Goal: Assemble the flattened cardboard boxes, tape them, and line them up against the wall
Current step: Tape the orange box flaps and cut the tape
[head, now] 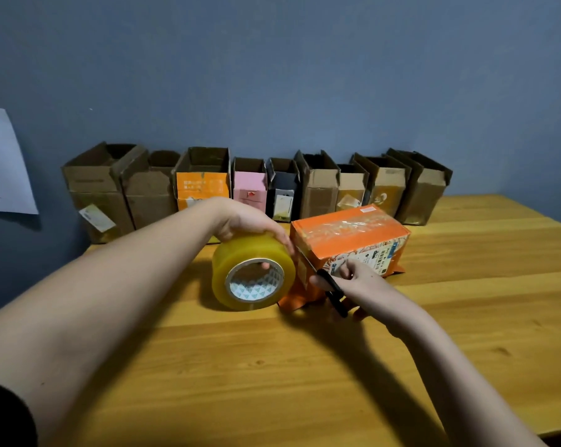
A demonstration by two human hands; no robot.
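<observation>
While the orange box (347,250) sits taped at table (305,366) centre, my left hand (247,221) grips the tape roll (251,272) at its nine o'clock; my right hand (353,282) holds black scissors (332,288). Finished boxes (256,185) line the wall at twelve.

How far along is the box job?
Done: nine open boxes lined up at the wall. In hand: the orange box has tape across its top; left hand holds the tape roll, right hand holds scissors at its end. Left: cut, place it in line.
</observation>
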